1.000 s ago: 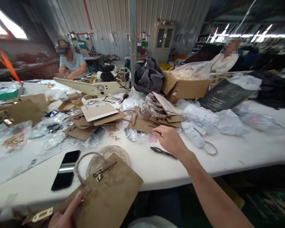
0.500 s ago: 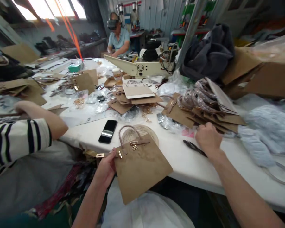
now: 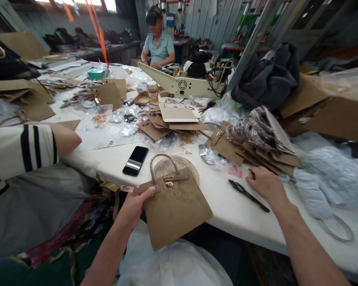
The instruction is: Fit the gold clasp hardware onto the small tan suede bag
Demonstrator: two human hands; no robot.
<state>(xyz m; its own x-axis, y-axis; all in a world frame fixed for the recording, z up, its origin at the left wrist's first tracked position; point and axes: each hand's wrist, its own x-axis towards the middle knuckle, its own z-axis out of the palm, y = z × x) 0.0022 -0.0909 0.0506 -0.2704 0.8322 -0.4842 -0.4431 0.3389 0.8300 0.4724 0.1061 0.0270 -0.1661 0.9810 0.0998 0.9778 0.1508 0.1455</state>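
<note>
My left hand (image 3: 139,204) pinches the upper left corner of a brown handbag panel (image 3: 179,210), thumb on top. The panel hangs tilted over the table's front edge and carries a looped handle (image 3: 164,157), straps and gold-coloured metal fittings (image 3: 169,184). A strap with a metal end sticks out left past my thumb. On the right, my right hand (image 3: 267,184) is low over the tabletop with its fingers curled together; something small and dark seems to be at the fingertips, too small to name. Just left of it lies a slim black hand tool (image 3: 249,195).
A black phone (image 3: 135,160) and a round coiled disc (image 3: 191,167) lie near the front edge. Beyond are stacked brown panels (image 3: 262,155), plastic bags and loose gold fittings (image 3: 100,119). A neighbour's striped sleeve (image 3: 24,149) is at left; another person (image 3: 159,45) sits across.
My right hand has come off the black tool's near end, which now shows in full, and its fingers have turned leftward. My left thumb has shifted onto the panel's face. The view has shifted slightly.
</note>
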